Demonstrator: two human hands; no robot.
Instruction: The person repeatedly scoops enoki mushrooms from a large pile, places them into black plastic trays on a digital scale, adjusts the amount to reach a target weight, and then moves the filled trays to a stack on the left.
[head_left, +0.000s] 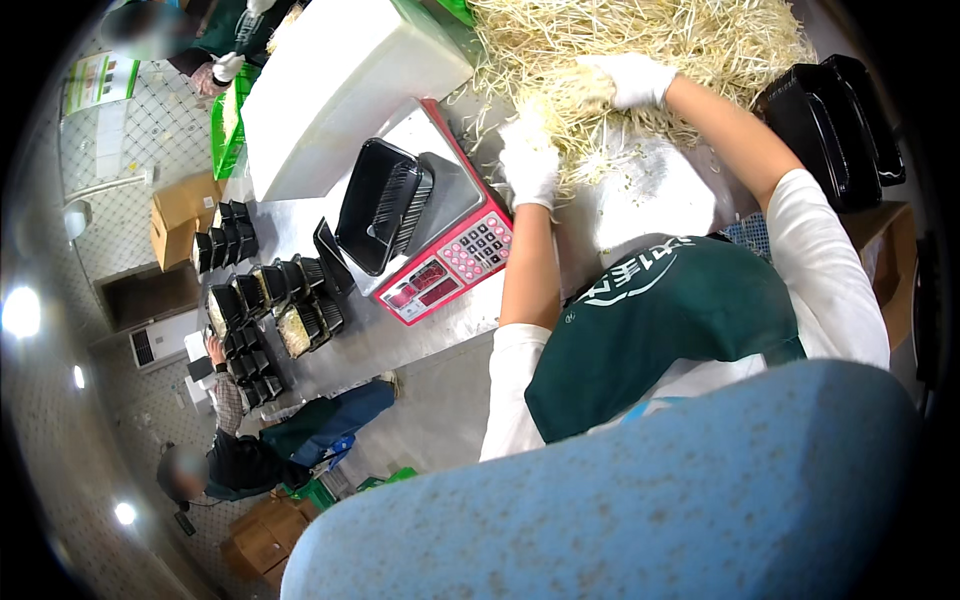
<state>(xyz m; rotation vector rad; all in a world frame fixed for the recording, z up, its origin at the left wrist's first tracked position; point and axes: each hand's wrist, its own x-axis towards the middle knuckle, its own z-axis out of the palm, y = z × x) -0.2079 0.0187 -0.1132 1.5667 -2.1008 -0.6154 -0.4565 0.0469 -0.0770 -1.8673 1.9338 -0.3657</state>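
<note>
A large heap of bean sprouts (675, 37) lies on the metal table at the top. Both of my hands wear white gloves. My left hand (529, 161) is at the near left edge of the heap, with sprouts at its fingers. To its right, my right hand (634, 81) is closed on a bunch of sprouts. Left of my hands stands a red digital scale (472, 251) with a metal pan. An empty black plastic tray (379, 206) rests tilted on that pan.
A white foam block (352, 82) stands behind the scale. Filled black trays (294, 330) line the table's left part. Stacked black trays (825, 135) are at the right. One co-worker reaches to the trays at lower left; another is at upper left by a green crate (227, 127).
</note>
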